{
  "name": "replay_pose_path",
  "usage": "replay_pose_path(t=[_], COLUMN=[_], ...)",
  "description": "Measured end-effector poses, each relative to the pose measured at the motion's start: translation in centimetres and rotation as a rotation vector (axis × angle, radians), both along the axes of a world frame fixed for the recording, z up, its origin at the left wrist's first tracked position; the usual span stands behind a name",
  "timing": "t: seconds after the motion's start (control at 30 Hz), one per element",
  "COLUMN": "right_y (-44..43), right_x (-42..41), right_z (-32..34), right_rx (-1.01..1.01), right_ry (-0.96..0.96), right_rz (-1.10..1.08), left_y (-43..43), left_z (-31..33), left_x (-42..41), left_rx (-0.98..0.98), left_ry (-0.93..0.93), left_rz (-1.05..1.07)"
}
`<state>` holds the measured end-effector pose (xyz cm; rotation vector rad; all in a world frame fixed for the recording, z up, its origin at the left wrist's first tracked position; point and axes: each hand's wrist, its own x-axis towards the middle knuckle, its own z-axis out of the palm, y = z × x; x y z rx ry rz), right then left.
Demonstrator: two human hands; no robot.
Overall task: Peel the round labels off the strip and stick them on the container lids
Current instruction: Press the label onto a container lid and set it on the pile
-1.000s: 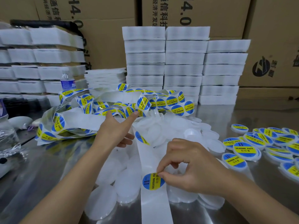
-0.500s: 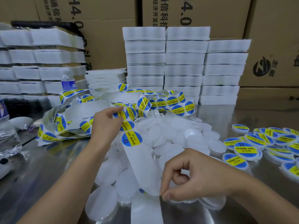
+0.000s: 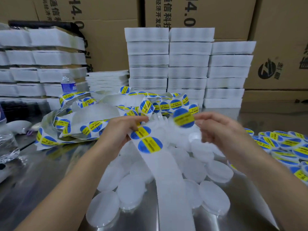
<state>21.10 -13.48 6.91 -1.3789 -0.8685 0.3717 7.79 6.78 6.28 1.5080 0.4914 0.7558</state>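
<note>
Nearest me: a white paper backing strip (image 3: 173,189), bare here, runs from my left hand down over the heap and is cut off by the bottom edge. Under it, plain translucent white round plastic lids (image 3: 131,189) are piled on the shiny steel table (image 3: 41,180). They overlap, and too many are hidden to count.

Left hand (image 3: 120,130): fingers curled, thumb and fingertips pinching the strip. Two round blue stickers with a yellow band (image 3: 149,145) sit on it just below my grip, print blurred.

Right hand (image 3: 221,130): raised beside the left, fingertips pinching the edge of one loose blue-and-yellow round label (image 3: 183,118). It is free of the strip, above the lids, touching none. Motion blur, text unreadable.

Far right: a cluster of labelled lids (image 3: 286,144), partly cut off by the frame.

Behind my hands: a tangled heap of label strip (image 3: 93,117), "SOLDERING PASTE" legible on several. One clear water bottle with a blue wrapper (image 3: 67,84), lower half hidden.

Beyond: white foam trays (image 3: 188,64), three columns at centre, more at left, cut off.

Back: brown cardboard cartons (image 3: 110,39), printed "4.0" and Chinese characters, truncated.
</note>
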Motion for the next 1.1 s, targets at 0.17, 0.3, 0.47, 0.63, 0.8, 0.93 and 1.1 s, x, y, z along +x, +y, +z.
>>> replay_pose_path(t=[0.17, 0.3, 0.47, 0.63, 0.8, 0.93, 1.1], right_y=[0.7, 1.0, 1.3, 1.5, 1.9, 2.0, 2.2], right_x=[2.2, 2.4, 2.7, 3.1, 3.7, 4.1, 3.9], right_z=[-1.9, -2.9, -3.7, -4.3, -5.0, -5.0, -5.0], right_rx=[-0.486, -0.69, -0.773, -0.742, -0.722, -0.71, -0.727], right_ry=[-0.357, -0.484, -0.555, -0.518, -0.472, -0.444, -0.492], right_rz=[-0.507, -0.474, -0.508, -0.503, -0.514, -0.533, -0.566], left_y=[-1.6, -2.1, -1.4, -1.5, -2.3, -2.8, -3.2], left_z=[-1.4, -2.1, -2.1, -2.2, -2.9, -3.3, -3.7], left_x=[0.5, 1.1, 1.3, 1.2, 1.4, 1.6, 2.0], left_rx=[0.298, 0.245, 0.072, 0.128, 0.153, 0.177, 0.207], left_ry=[0.212, 0.185, 0.055, 0.081, 0.146, 0.167, 0.191], left_rz=[-0.29, -0.29, -0.152, -0.228, -0.322, -0.306, -0.232])
